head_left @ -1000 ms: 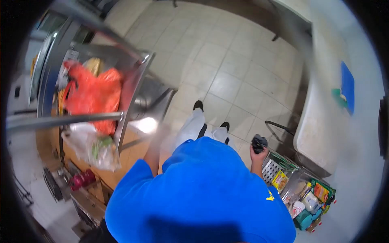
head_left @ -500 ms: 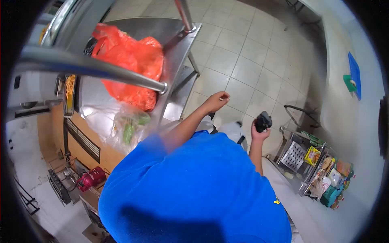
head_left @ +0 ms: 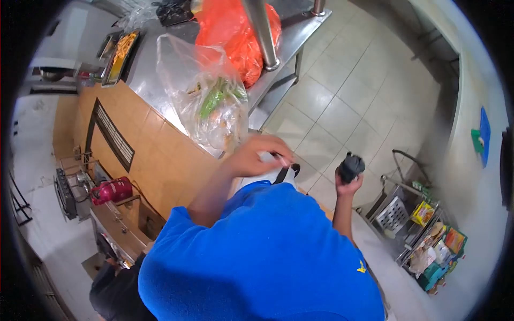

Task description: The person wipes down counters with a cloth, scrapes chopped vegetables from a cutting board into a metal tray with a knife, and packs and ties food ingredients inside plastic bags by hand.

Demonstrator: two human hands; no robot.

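My left hand (head_left: pixel 262 155) is in front of my chest, its fingers bent and smeared by motion. Near its fingertips are a black strap (head_left: pixel 280 174) and something white below; whether the hand grips the strap I cannot make out. At the right, my right hand (head_left: pixel 349 186) is closed around a lumpy black object (head_left: pixel 351 167) and holds it up over the floor. Its exact kind is unclear. A clear plastic bag (head_left: pixel 227 120) with green vegetables lies on the steel table (head_left: pixel 152 80), beyond my left hand. Behind it sits a red plastic bag (head_left: pixel 225 32).
Steel posts (head_left: pixel 261 32) rise from the table. A tray of orange-yellow food (head_left: pixel 122 53) stands at its far left. A trolley (head_left: pixel 396 214) with packets is on the right. At lower left are a pink gas cylinder (head_left: pixel 112 190) and another person in dark clothes (head_left: pixel 120 291).
My left hand has drawn back toward my chest. My right hand still holds the black object. The view has turned, so the table sits higher and further right, and another person shows at lower left.
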